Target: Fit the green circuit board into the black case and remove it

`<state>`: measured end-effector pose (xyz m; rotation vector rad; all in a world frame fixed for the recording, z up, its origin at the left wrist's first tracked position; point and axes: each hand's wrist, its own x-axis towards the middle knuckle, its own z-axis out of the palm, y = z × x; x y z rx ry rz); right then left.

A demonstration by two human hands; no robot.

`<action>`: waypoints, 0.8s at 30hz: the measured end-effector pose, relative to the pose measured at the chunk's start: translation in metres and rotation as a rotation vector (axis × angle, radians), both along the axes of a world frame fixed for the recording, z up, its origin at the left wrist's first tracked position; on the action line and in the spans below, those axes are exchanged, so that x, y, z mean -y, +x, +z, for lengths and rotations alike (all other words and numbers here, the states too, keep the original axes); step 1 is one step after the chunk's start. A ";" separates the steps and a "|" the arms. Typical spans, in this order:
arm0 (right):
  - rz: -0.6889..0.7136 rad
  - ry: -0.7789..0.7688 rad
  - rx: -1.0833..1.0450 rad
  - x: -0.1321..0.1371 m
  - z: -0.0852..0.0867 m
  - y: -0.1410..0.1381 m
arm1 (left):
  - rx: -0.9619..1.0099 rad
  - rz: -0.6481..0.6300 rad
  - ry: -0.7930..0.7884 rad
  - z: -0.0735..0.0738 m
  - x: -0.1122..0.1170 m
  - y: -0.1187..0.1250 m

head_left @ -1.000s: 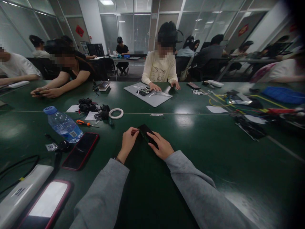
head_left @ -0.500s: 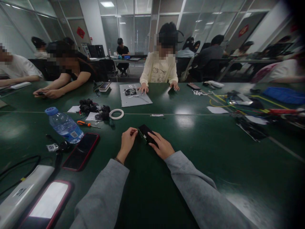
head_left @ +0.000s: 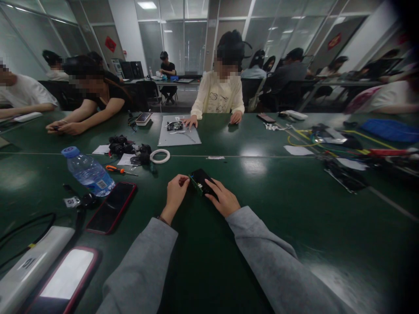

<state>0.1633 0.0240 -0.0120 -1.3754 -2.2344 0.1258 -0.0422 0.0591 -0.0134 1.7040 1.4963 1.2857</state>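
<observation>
- Grip of right hand (head_left: 225,199) was half-curled, thumb and fingers holding black device (head_left: 202,177).
- Left hand (head_left: 176,192) grip was bunched at device's left edge; couldn't tell what it pinched.
- Device sat between hands, over near-middle worktop (head_left: 294,192), green board (head_left: 198,187) showing on its left.
- Left: bottle (head_left: 87,170), dark-screened phone (head_left: 111,207), orange screwdriver (head_left: 115,168) were well apart from it.

Glazed partition panels (head_left: 175,43) adjoin a white column (head_left: 123,30). A rectangular light (head_left: 147,5) glows above; a black chair (head_left: 148,92) stands on grey flooring (head_left: 187,101).
</observation>
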 end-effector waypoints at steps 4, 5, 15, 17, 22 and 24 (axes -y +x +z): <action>0.000 0.000 0.014 0.000 0.001 -0.001 | -0.019 0.026 0.028 -0.001 -0.002 0.001; -0.002 -0.003 0.018 0.000 0.001 -0.001 | -0.010 0.037 0.038 -0.001 -0.002 0.002; 0.003 0.019 -0.043 0.001 0.000 0.001 | -0.165 -0.247 0.030 0.002 0.006 0.007; 0.008 0.012 -0.050 0.001 0.000 0.001 | -0.143 -0.261 0.025 0.003 0.007 0.008; 0.014 0.005 -0.052 0.000 -0.001 0.001 | -0.076 -0.250 0.018 0.004 0.009 0.009; 0.003 0.010 -0.050 0.000 -0.001 0.001 | -0.076 -0.234 0.011 0.004 0.009 0.009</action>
